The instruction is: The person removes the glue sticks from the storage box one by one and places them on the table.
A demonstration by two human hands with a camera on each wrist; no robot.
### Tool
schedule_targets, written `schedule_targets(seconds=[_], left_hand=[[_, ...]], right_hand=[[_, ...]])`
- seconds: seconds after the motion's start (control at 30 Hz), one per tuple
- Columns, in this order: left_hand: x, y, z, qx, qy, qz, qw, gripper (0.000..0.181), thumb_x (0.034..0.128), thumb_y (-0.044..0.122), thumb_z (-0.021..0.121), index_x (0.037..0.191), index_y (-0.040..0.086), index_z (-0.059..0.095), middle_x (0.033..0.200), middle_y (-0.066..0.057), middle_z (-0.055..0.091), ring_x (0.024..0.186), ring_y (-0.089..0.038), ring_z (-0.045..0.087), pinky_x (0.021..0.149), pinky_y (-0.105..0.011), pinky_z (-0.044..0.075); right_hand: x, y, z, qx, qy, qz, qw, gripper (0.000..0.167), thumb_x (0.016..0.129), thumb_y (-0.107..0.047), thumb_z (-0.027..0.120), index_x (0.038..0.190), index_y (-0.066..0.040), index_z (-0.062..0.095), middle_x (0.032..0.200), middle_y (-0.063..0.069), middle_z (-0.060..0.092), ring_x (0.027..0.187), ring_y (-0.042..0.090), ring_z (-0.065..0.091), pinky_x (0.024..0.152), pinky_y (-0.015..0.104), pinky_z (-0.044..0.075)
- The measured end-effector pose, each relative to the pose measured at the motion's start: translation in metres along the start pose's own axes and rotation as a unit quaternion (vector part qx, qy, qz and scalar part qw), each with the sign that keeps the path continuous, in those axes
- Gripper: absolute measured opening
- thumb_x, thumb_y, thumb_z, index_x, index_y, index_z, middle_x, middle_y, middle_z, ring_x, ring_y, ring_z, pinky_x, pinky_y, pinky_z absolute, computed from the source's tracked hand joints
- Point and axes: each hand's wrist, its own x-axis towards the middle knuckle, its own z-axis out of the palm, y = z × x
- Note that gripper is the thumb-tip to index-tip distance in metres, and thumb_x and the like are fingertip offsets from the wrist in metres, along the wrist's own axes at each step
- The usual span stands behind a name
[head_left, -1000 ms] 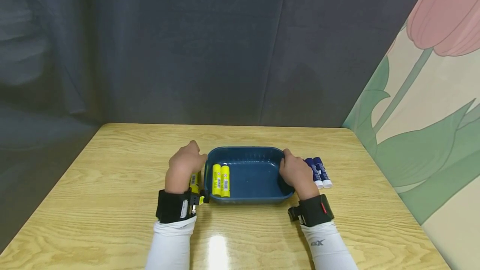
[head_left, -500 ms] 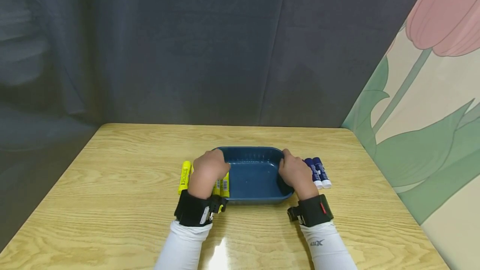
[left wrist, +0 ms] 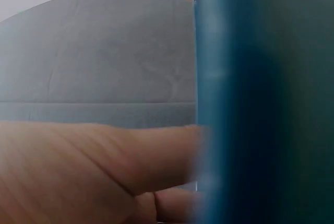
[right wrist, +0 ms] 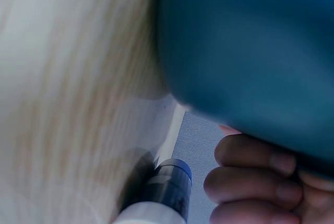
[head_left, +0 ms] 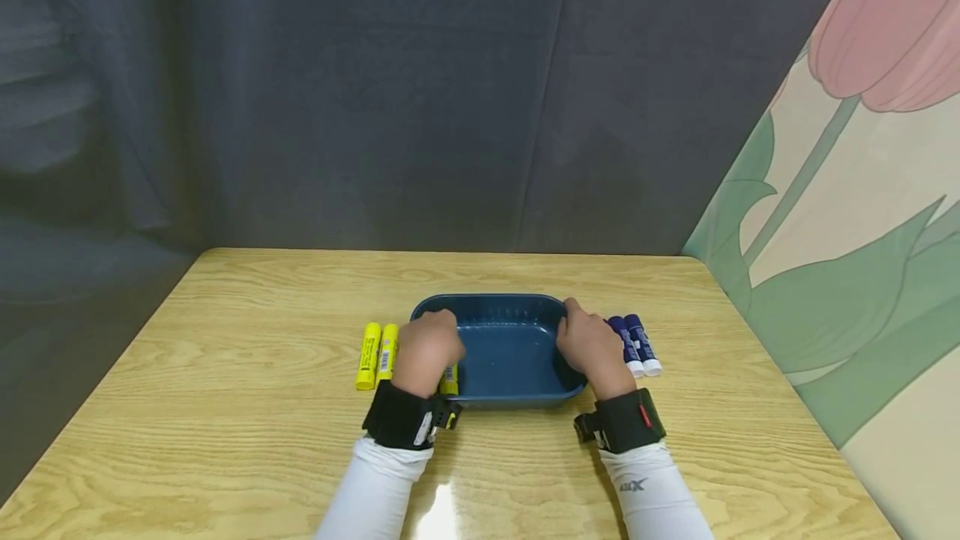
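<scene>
My right hand (head_left: 589, 345) grips the right rim of a dark blue tray (head_left: 525, 398); in the right wrist view, curled fingers (right wrist: 255, 182) show below the tray's wall (right wrist: 250, 57). My left hand (head_left: 429, 350) reaches into the tray's left end, over the yellow glue sticks there. One yellow glue stick (head_left: 450, 380) shows partly beside it; whatever lies under the hand is hidden. In the left wrist view, the tray's wall (left wrist: 214, 78) covers the left fingertips, so a grasp cannot be made out. Two more yellow glue sticks (head_left: 368, 356) lie on the table left of the tray.
Two dark blue glue sticks (head_left: 643, 346) with white ends lie right of the tray, close to my right hand. The wooden table (head_left: 225, 407) meets a dark cloth backdrop (head_left: 375, 107) behind and a flowered wall (head_left: 862, 298) at right.
My left hand has moved right, from the yellow glue sticks on the table into the tray's left end, then slightly lower. The right hand and tray stay put.
</scene>
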Motion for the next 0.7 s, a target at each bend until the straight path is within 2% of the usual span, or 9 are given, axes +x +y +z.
schedule_targets(seconds=[0.33, 0.53, 0.7], left_hand=[[0.008, 0.005, 0.008, 0.021, 0.003, -0.009, 0.9997, 0.025, 0.0880, 0.020, 0.076, 0.107, 0.005, 0.069, 0.081, -0.007, 0.063, 0.073, -0.022, 0.060, 0.078, -0.043, 0.054], [0.011, 0.006, 0.012, 0.018, 0.008, -0.004, 0.9998, 0.028, 0.0865, 0.022, 0.078, 0.107, 0.005, 0.069, 0.082, -0.007, 0.063, 0.076, -0.023, 0.060, 0.080, -0.045, 0.054], [0.012, 0.007, 0.014, 0.014, -0.001, -0.005, 0.9999, 0.030, 0.0847, 0.024, 0.080, 0.105, 0.005, 0.069, 0.084, -0.008, 0.064, 0.077, -0.023, 0.060, 0.080, -0.044, 0.054]], right_hand=[[-0.001, -0.001, -0.001, 0.001, 0.001, -0.002, 1.0000, 0.044, 0.104, -0.020, 0.042, 0.143, 0.001, 0.044, 0.118, 0.031, 0.063, 0.092, 0.040, 0.066, 0.073, 0.057, 0.054], [0.000, -0.001, -0.001, 0.002, 0.001, -0.002, 1.0000, 0.044, 0.105, -0.020, 0.042, 0.143, 0.001, 0.044, 0.118, 0.031, 0.064, 0.092, 0.039, 0.065, 0.073, 0.056, 0.054], [0.000, 0.000, 0.000, 0.002, 0.001, -0.003, 1.0000, 0.044, 0.104, -0.020, 0.042, 0.143, 0.001, 0.045, 0.118, 0.030, 0.064, 0.092, 0.039, 0.066, 0.072, 0.055, 0.054]])
